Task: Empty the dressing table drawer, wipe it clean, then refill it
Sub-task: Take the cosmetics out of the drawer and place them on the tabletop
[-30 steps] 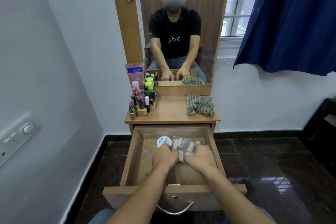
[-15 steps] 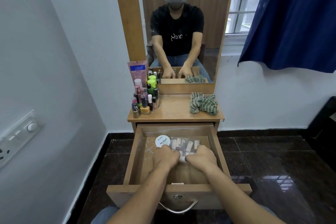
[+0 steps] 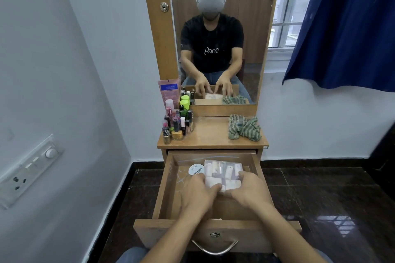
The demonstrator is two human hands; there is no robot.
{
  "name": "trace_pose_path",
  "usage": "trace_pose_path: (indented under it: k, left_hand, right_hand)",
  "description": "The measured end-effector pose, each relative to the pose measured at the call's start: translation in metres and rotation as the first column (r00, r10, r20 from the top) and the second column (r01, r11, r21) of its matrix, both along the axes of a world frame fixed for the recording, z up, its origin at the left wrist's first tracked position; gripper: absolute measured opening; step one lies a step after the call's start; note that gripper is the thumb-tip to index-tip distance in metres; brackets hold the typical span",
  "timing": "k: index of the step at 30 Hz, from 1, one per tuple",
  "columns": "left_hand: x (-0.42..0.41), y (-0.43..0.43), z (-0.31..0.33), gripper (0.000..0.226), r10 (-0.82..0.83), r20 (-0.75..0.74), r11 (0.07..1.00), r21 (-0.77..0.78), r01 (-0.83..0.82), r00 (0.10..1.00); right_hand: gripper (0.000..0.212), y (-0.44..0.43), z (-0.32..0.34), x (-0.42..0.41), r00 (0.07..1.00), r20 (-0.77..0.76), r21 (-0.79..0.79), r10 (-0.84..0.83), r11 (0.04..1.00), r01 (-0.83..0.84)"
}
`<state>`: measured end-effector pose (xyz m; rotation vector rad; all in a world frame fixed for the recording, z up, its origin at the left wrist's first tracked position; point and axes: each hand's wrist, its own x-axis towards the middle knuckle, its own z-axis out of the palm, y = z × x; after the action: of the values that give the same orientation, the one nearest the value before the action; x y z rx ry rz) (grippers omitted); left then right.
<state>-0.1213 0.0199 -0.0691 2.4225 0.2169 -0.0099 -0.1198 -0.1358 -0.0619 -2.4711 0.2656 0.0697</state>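
Note:
The wooden drawer (image 3: 164, 186) of the dressing table stands pulled out toward me. Inside it, both my hands grip a clear plastic box (image 3: 223, 174) filled with small white and pink bottles. My left hand (image 3: 199, 193) holds its left near corner, my right hand (image 3: 249, 190) its right near side. The box is tilted up at its near edge. A round white nail polish tub (image 3: 195, 170) lies just left of the box, partly behind my left fingers. A clear liner with scribbles covers the drawer floor.
On the tabletop (image 3: 210, 134), a cluster of nail polish bottles and tubes (image 3: 177, 119) stands at the left. A green striped cloth (image 3: 244, 128) lies crumpled at the right. A mirror (image 3: 220, 34) rises behind. White wall at left, dark tiled floor around.
Both hands have closed around the clear box and raised it off the drawer floor, toward the right. The camera has tilted up a little.

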Motion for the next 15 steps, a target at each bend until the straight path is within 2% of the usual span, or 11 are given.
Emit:
trace_pose_path:
  k: [4,8,15]
  left_hand:
    - [-0.018,0.003,0.016,0.033,0.009,0.09,0.986,-0.164,0.006,0.996]
    - [-0.021,0.009,0.031,0.04,0.038,0.203,0.977,-0.215,0.007,0.978]
    - [0.012,0.016,0.049,0.05,0.045,0.271,0.96,-0.277,0.034,0.961]
  right_hand:
    - [0.039,-0.004,0.012,-0.014,0.992,0.12,0.0,0.039,0.999,-0.039]
    - [0.047,-0.003,0.027,-0.012,0.967,0.248,0.0,0.059,0.998,-0.06]
    - [0.069,0.005,0.052,0.028,0.963,0.25,0.045,0.096,0.993,-0.11]
